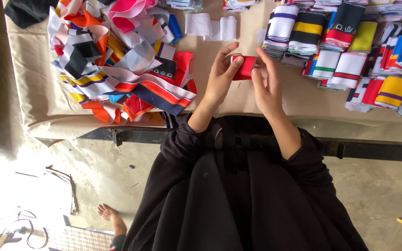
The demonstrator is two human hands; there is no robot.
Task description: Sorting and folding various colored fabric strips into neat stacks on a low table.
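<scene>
Both hands hold a small folded red fabric strip (245, 67) above the beige cloth-covered table (38, 88). My left hand (222, 76) grips its left end with thumb and fingers. My right hand (266, 83) pinches its right end. Black sleeves cover both forearms. A loose heap of striped, multicoloured fabric strips (117, 60) lies to the left of my left hand. Neat stacks of folded striped strips (340, 51) lie to the right of my right hand.
A folded white strip (210, 26) lies beyond the hands. A dark metal table edge (131, 135) runs across below the cloth. Another person's foot (107, 213) rests on the concrete floor at lower left, near cables (24, 227).
</scene>
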